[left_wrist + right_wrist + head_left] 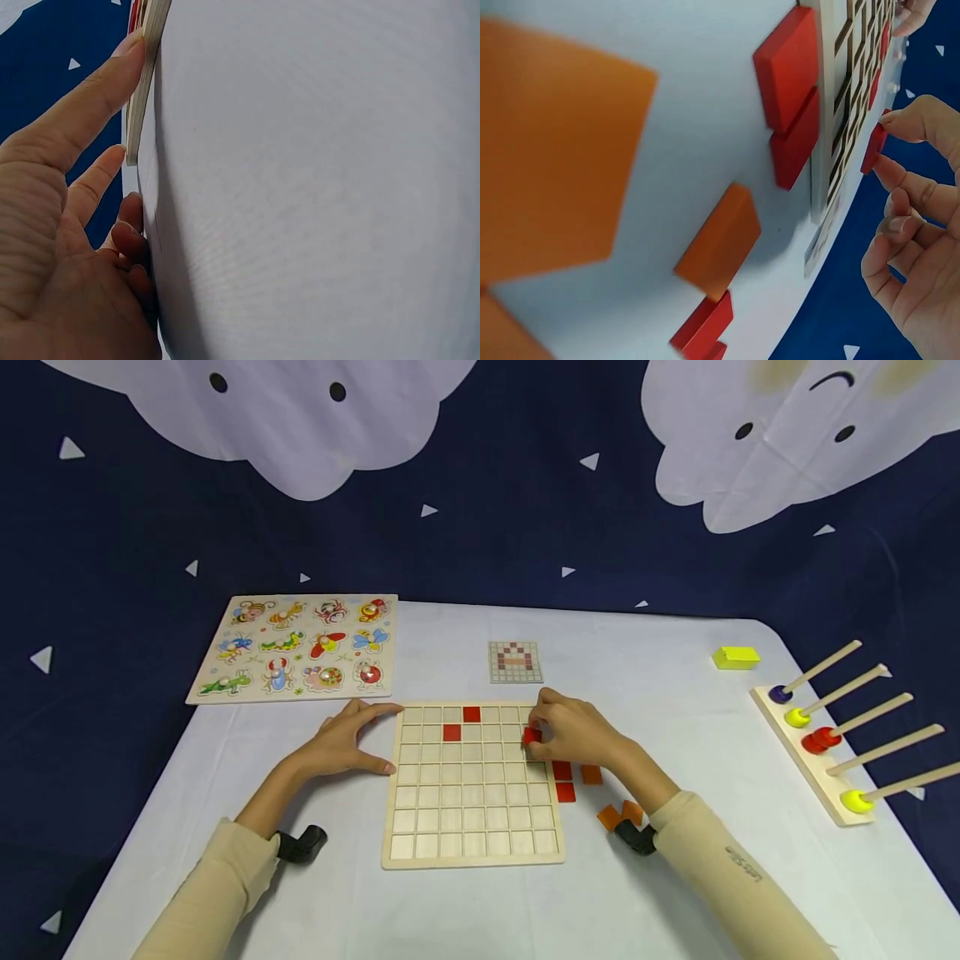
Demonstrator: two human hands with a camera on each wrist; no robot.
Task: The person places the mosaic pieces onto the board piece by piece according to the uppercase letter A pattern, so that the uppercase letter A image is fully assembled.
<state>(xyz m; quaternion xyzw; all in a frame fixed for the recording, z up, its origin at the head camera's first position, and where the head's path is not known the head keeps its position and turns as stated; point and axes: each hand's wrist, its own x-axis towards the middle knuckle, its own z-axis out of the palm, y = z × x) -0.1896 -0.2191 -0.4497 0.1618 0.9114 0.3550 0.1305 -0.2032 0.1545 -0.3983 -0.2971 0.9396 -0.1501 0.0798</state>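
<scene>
Between thumb and index finger, my right hand (573, 727) pinches a red square tile (532, 736) over the right side of a wooden grid board (472, 864). The right wrist view shows this tile (874, 147) held up on edge, the other fingers curled back. Two red tiles (471, 714) sit in cells of the board's upper rows. Spread wide, my left hand (337, 745) touches the board's left edge with the thumb and index fingertips. In the left wrist view the thumb (97, 97) lies along the board's side (146, 90).
Right of the board lie loose red tiles (566, 792) and orange tiles (592, 775). A small pattern card (515, 677) lies behind it. An insect puzzle (300, 693) stands back left; a peg stacker (810, 764) and yellow block (736, 657) are at right.
</scene>
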